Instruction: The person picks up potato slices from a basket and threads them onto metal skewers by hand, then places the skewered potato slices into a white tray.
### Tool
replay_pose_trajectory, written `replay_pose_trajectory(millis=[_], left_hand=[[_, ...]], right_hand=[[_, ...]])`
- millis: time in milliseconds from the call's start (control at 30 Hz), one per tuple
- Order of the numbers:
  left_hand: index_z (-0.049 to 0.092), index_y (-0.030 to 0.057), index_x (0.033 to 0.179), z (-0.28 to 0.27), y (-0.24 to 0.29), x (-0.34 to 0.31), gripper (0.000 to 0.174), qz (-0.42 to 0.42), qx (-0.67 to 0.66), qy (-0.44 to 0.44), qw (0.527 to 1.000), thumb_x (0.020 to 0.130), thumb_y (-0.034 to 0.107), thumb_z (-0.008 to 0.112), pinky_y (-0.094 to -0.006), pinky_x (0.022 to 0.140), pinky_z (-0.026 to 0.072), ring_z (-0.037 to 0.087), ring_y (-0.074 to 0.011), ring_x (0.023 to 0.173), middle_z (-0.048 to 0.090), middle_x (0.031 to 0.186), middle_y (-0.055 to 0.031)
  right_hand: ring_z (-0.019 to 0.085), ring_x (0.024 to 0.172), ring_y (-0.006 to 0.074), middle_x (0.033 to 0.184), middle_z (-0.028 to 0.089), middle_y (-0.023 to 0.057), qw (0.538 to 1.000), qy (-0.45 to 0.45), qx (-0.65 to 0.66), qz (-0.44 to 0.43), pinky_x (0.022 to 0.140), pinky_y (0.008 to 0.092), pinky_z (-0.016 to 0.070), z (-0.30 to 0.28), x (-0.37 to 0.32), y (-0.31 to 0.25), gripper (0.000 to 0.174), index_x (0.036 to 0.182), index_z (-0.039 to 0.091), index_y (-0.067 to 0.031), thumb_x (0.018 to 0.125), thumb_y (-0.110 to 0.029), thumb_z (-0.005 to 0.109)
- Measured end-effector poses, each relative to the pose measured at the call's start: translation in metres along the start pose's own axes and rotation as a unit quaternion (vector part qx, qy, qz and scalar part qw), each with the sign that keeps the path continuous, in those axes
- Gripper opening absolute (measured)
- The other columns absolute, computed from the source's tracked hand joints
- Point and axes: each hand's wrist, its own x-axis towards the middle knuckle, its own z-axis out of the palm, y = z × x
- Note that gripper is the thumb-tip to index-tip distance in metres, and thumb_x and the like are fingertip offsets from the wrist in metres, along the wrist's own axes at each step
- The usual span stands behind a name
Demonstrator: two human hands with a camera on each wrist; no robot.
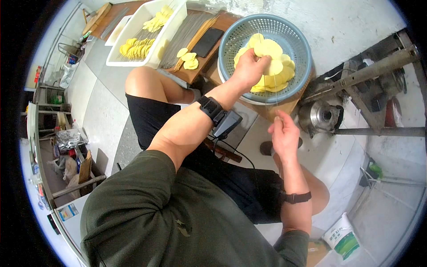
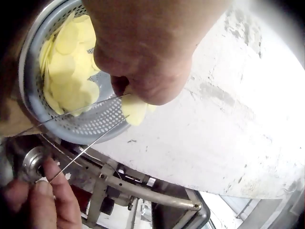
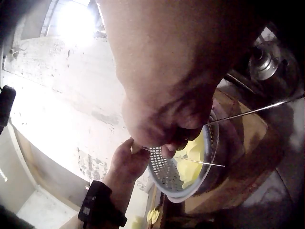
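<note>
Dark shirt [image 1: 191,213] nearest; left hand [image 1: 251,69]: grip pinching yellow slices [image 2: 137,112]; right hand [image 1: 284,133]: grip pinching thin skewer [image 2: 95,141].

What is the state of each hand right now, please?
Left hand: closed, holding thin yellow slices.
Right hand: closed, pinching a thin skewer between its fingertips.

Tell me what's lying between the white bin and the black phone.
In the head view, thin grey sticks, then tan sticks beside the black phone, with yellow slices near one end.
</note>
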Motion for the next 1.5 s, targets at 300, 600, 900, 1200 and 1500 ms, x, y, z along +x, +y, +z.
replay_pose_trajectory(millis=[300,600,900,1200,1500], left_hand=[[0.054,-0.0046,0.118,0.000,0.000,-0.006,0.032,0.052,0.115,-0.003,0.992,0.091,0.011,0.057,-0.0290,0.087,0.0497,0.062,-0.0167,0.098,0.064,0.110,-0.0105],[0.055,-0.0059,0.114,0.006,-0.013,-0.012,0.029,0.024,0.080,0.008,0.996,0.090,0.010,0.057,-0.0284,0.084,0.0508,0.063,-0.0158,0.094,0.065,0.107,-0.0115],[0.056,-0.0071,0.113,0.011,-0.016,-0.015,0.032,0.016,0.029,-0.005,0.999,0.087,0.012,0.059,-0.0297,0.082,0.0501,0.063,-0.0171,0.093,0.066,0.104,-0.0127],[0.057,-0.0044,0.113,0.014,-0.017,-0.024,0.027,0.007,0.050,-0.030,0.998,0.090,0.010,0.057,-0.0276,0.082,0.0509,0.063,-0.0143,0.092,0.066,0.104,-0.0087],[0.054,-0.0051,0.116,0.020,-0.009,-0.030,0.030,-0.010,0.018,-0.024,1.000,0.090,0.009,0.057,-0.0284,0.084,0.0510,0.063,-0.0159,0.094,0.065,0.107,-0.0102]], right_hand=[[0.060,0.060,0.0118,0.061,0.062,0.0071,1.000,0.001,-0.008,0.003,0.062,0.0278,0.0487,0.001,-0.001,-0.002,0.027,0.113,0.062,0.0003,0.093,-0.013,0.050],[0.058,0.060,0.0111,0.063,0.061,0.0059,1.000,0.017,0.012,-0.022,0.061,0.0273,0.0474,0.004,0.001,0.005,0.025,0.112,0.061,0.0001,0.094,-0.013,0.051],[0.060,0.061,0.0132,0.064,0.062,0.0070,0.998,0.036,0.008,-0.052,0.062,0.0286,0.0483,0.005,0.001,0.011,0.025,0.111,0.061,0.0009,0.094,-0.014,0.051],[0.059,0.060,0.0125,0.062,0.062,0.0068,0.998,0.039,0.025,-0.036,0.060,0.0285,0.0473,0.006,-0.001,0.006,0.025,0.110,0.061,0.0007,0.094,-0.015,0.051],[0.057,0.060,0.0109,0.062,0.061,0.0057,0.999,0.026,0.044,-0.012,0.059,0.0274,0.0467,0.002,0.002,0.010,0.025,0.111,0.062,0.0004,0.094,-0.015,0.050]])
